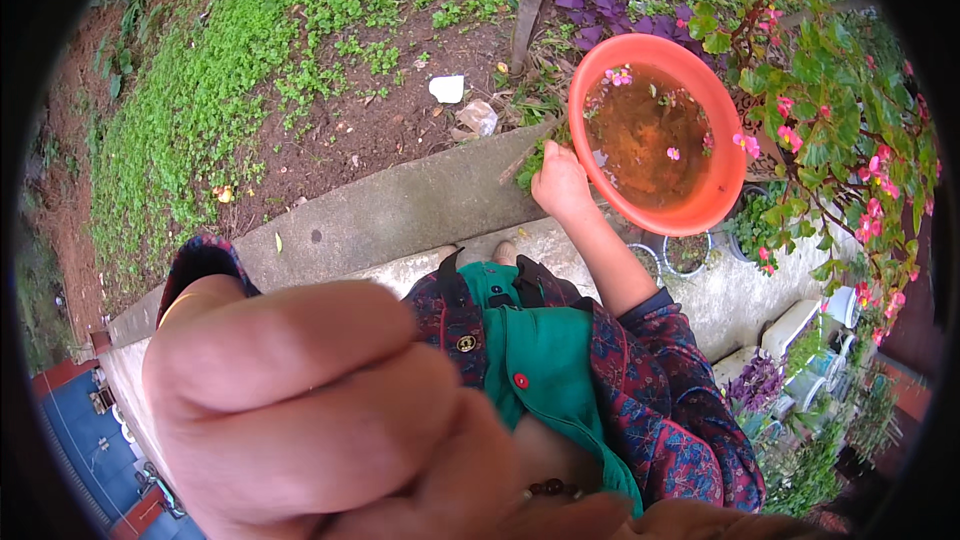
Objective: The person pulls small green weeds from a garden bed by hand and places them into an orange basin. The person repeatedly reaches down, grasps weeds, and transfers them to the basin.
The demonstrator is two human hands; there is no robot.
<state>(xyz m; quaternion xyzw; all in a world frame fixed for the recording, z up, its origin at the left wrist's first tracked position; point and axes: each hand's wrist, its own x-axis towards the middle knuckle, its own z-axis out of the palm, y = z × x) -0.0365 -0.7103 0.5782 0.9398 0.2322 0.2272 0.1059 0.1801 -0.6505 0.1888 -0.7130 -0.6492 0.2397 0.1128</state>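
My left hand [315, 405] looms large and blurred close to the camera. Its fingers are curled together, and nothing shows in them; a yellow bangle circles the wrist. My right hand [562, 178] is reached out, fingers bent, right against the left rim of an orange-red plastic basin [727, 187]. Whether those fingers grip the rim or something else is hidden. Brown, murky water [649, 142] stands in the basin, with pink blossoms and plant bits floating on it. What carries the basin is mostly covered.
A concrete curb [405, 187] borders a soil bed with low green plants [187, 112]. A wooden post [536, 7] rises behind the basin. Pink-flowered begonia branches [847, 112] overhang the right side. Potted plants [686, 253] stand below them. White scraps [447, 89] lie on the soil.
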